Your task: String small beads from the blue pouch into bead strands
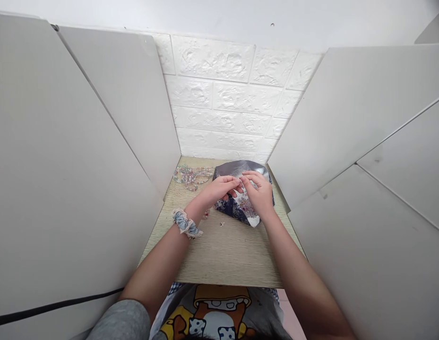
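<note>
Tiny silvery piece [222, 224], mid-tabletop [236, 255]. My left hand [219, 189] and right hand [261, 196] pinch, contents too small to tell, over clear plastic bag of pinkish beads [245, 204], 1 o'clock. Multicoloured bead strands [193, 175], 11 o'clock: apparently strung; bagged beads likely remaining.

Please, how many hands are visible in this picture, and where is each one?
2. The left hand is on the left and the right hand on the right, fingertips close together over the dark blue patterned pouch. No other hand shows.
</note>
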Available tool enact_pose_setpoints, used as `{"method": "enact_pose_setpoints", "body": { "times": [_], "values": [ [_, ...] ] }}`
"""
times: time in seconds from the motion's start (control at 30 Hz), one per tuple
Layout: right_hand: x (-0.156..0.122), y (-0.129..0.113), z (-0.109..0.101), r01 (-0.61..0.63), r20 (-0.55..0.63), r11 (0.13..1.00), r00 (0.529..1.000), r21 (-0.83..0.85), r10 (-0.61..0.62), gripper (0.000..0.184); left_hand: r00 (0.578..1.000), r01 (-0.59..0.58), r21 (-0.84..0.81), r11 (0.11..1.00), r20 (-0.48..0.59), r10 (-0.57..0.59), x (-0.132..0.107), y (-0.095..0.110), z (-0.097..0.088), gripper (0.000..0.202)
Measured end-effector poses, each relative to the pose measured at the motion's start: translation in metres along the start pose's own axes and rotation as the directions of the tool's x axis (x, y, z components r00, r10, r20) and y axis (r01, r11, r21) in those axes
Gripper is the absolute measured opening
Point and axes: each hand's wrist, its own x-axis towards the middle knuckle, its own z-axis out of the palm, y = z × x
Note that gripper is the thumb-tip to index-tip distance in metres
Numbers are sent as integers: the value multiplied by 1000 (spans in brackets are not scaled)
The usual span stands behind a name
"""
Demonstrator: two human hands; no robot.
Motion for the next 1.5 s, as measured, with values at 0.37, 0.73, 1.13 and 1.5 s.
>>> {"method": "enact_pose_setpoints", "body": {
  "times": [0.37,0.73,1.13,1.5],
  "values": [
    [-8,14,9,114,517,865,836,-488,182,18,994,32,-30,999,-99,-35,-5,9,-2,27],
    [-10,12,15,150,577,846,790,-512,208,21,984,-33,88,996,-174,48,0,3,0,18],
    [-12,16,15,174,606,877,780,-447,154,21,973,-32,147,989,-220,64,-1,6,2,19],
    [5,4,-2,-544,337,512,830,665,444,18,951,-159,262,952,-220,219,-3,8,5,22]
  ]
}}
